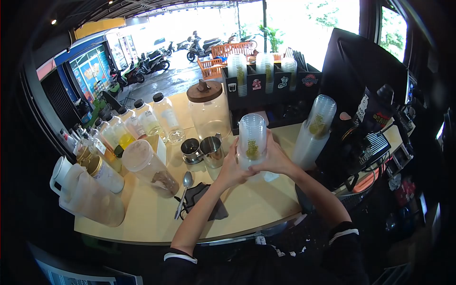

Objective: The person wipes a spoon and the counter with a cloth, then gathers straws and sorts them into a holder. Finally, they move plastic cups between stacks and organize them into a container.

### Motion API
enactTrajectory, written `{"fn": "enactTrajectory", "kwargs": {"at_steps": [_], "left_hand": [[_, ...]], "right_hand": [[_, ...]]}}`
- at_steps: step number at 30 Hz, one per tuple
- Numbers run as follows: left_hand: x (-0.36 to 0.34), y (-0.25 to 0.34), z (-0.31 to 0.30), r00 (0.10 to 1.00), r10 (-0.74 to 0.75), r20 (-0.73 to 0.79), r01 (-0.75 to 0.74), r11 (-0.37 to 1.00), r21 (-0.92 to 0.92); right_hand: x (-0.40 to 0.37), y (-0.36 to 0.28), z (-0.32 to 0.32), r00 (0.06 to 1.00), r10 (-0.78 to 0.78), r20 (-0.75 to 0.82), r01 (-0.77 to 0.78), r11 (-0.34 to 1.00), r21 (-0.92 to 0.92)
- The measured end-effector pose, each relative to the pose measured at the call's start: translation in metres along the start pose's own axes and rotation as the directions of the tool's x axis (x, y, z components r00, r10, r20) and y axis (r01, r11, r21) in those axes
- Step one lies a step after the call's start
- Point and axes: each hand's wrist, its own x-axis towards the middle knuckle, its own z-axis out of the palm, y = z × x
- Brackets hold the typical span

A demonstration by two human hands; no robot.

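Note:
In the head view, both my hands are wrapped around a stack of clear plastic cups (pixel 252 133) with a gold print. My left hand (pixel 233 167) grips its left side, low down. From the right, my right hand (pixel 276 159) closes around it, its fingers reaching across the lower front. The stack is upright over the counter (pixel 256 199); whether its base touches the surface is hidden by my hands. Just left of my left hand are a steel cup (pixel 212 152) and a metal coffee dripper (pixel 191 149). Behind the stack stands a large jar (pixel 209 114) with a wooden lid.
More stacked cups (pixel 313 133) stand on the right beside a black machine (pixel 354 152). A black organizer (pixel 270 99) holds cups at the back. Bottles (pixel 166 116) line the left. A spoon (pixel 186 183), black cloth (pixel 204 202), canister (pixel 149 166) and pitcher (pixel 92 197) sit nearer.

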Motion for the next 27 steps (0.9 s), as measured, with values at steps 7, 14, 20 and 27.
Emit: {"fn": "enactTrajectory", "kwargs": {"at_steps": [7,14,20,27], "left_hand": [[-0.001,-0.007,0.002,0.999,0.034,0.006,-0.033,0.997,-0.069],[0.024,-0.001,-0.042,0.997,-0.051,0.065,0.06,0.986,-0.153],[0.047,0.087,-0.085,0.951,0.24,-0.195,-0.309,0.695,-0.649],[0.056,0.083,-0.087,0.945,0.136,-0.298,-0.292,0.761,-0.579]], "right_hand": [[0.012,-0.011,-0.009,0.995,-0.026,-0.097,0.039,0.99,0.132],[0.033,-0.062,-0.063,0.981,-0.184,-0.057,0.188,0.978,0.084],[0.043,-0.075,-0.084,0.948,-0.282,0.149,0.251,0.948,0.198],[0.037,-0.073,-0.076,0.979,-0.178,-0.102,0.205,0.818,0.537]]}}
